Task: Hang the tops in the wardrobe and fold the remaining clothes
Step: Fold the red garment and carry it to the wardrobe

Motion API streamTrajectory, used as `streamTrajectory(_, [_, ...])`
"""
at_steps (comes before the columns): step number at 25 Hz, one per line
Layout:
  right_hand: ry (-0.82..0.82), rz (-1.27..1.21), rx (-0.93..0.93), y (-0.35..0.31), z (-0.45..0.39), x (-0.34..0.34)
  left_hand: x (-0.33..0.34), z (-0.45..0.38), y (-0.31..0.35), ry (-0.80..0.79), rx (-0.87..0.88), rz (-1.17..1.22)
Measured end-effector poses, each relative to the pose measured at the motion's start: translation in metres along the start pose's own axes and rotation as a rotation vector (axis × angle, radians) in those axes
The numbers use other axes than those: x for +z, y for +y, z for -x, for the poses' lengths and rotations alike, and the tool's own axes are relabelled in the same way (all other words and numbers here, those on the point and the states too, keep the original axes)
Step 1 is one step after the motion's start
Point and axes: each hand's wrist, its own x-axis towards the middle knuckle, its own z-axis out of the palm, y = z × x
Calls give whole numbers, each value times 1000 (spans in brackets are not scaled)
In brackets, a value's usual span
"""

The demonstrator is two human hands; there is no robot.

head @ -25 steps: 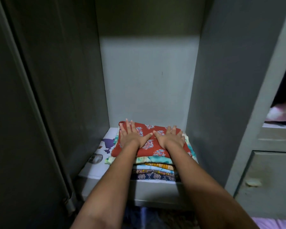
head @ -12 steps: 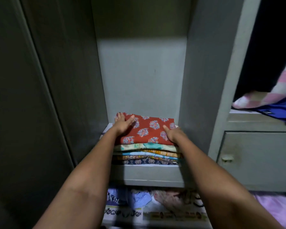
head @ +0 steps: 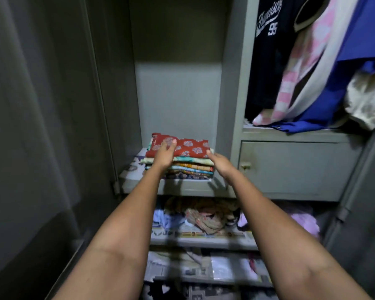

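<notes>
From the head view, a stack of folded clothes [head: 179, 160] sits on the wardrobe shelf [head: 182, 187] at frame centre, its long axis running left to right, with a red printed piece [head: 188, 146] on top. The left hand [head: 165, 155] rests relaxed on the stack's front left. The right hand [head: 220, 163] hovers beside its right edge, fingers loose, its fingertips hard to make out. Hanging tops [head: 290, 57] at upper right are cut off.

We see both bare forearms stretched forward and slightly inward, elbows low near the bottom edge of the view. Our left hand [head: 165, 154] is palm down with straight, relaxed fingers [head: 171, 145] spread a little. Our right hand [head: 219, 162] sits a touch lower, back of the hand up, fingers loosely extended. Neither hand grips anything, and they stay apart.
</notes>
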Motion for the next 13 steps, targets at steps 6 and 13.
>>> streamTrajectory(6, [34,-18,82,15,125,-32,23,126,16,-146,-105,103])
streamTrajectory(13, [356,-91,106,3,243,-120,70,191,95,-354,62,182])
